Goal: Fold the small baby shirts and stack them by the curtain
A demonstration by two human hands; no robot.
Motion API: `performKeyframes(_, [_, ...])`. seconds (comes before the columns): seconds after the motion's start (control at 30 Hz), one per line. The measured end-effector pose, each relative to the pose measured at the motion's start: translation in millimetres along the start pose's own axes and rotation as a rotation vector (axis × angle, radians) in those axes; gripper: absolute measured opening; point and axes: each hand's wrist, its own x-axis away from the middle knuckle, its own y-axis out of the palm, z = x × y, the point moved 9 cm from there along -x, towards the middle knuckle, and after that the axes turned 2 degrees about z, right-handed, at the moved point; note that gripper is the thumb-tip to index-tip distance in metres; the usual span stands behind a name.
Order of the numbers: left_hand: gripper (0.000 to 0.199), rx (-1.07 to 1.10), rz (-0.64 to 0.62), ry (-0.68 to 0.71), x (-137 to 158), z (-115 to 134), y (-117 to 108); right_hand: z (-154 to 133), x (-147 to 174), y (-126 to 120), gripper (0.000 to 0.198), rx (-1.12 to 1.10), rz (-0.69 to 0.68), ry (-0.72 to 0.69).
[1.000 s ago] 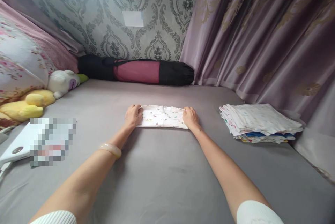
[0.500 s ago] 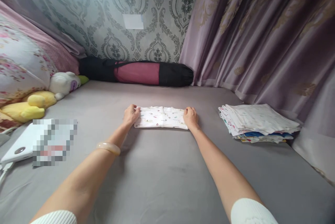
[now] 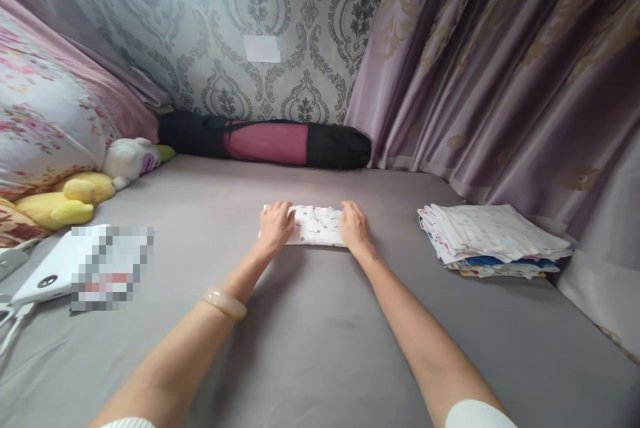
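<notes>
A white cloth with a small print lies folded into a wide, low rectangle on the grey bed sheet. My left hand rests over its left part, with the fingers bent and the thumb apart from them; a corner of the cloth shows beyond the hand. Over the right end, my right hand is placed with loosely bent fingers and hides that edge. Both hands look open against the cloth, though the undersides of the fingers are hidden. A pale bangle circles my left forearm.
To the right is a stack of folded cloths. A black and maroon rolled bag lies along the wall. On the left are a white device with cables, a yellow plush toy, a white plush toy and a floral pillow.
My left hand has moved right, from the cloth's left edge onto its surface. My right hand has shifted slightly left over the right end. The view has turned a little.
</notes>
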Motion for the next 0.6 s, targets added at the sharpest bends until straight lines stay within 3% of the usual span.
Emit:
performKeyframes(0.1, [0.031,0.028,-0.077,0.118,6,30,16,-52,17,17,0.047,-0.037,-0.148,-0.233])
performKeyframes(0.2, [0.034,0.037,-0.125,0.144,9,40,30,-71,29,31,0.051,-0.047,-0.261,-0.254])
performKeyframes(0.37, [0.040,-0.021,-0.181,0.064,12,31,44,-70,32,42,0.055,-0.031,-0.317,-0.247])
performKeyframes(0.6, [0.045,-0.096,-0.190,0.054,16,25,50,-61,34,54,0.056,-0.012,-0.330,-0.244])
